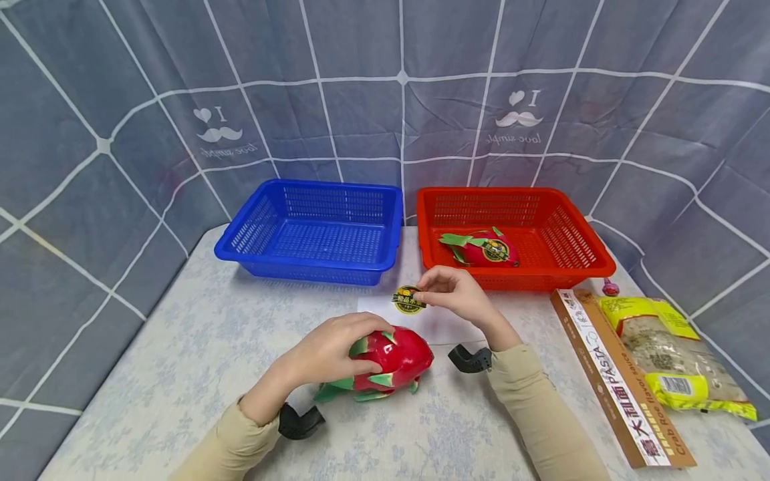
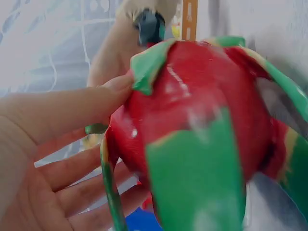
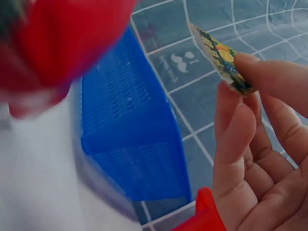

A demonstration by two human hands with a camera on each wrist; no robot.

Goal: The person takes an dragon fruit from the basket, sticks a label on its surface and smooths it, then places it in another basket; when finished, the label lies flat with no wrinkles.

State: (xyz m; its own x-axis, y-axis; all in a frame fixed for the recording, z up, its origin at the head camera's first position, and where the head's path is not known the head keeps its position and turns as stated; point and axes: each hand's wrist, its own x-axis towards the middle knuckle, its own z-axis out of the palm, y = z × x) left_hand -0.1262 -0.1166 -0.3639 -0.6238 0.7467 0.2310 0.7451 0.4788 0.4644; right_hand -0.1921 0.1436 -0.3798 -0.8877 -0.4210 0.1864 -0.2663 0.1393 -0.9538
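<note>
A red dragon fruit with green leaf tips lies at the near middle of the table; my left hand grips it from the left. In the left wrist view the thumb and fingers of my left hand lie round one side of the fruit. Just beyond the fruit, my right hand pinches a round black and gold sticker by its edge. The right wrist view shows the sticker tilted between thumb and fingertips of my right hand, apart from the fruit.
A blue basket stands at the back left. The red basket beside it holds another dragon fruit with a sticker. White paper lies under my right hand. At right are a pasta box, a yellow bag and a lollipop.
</note>
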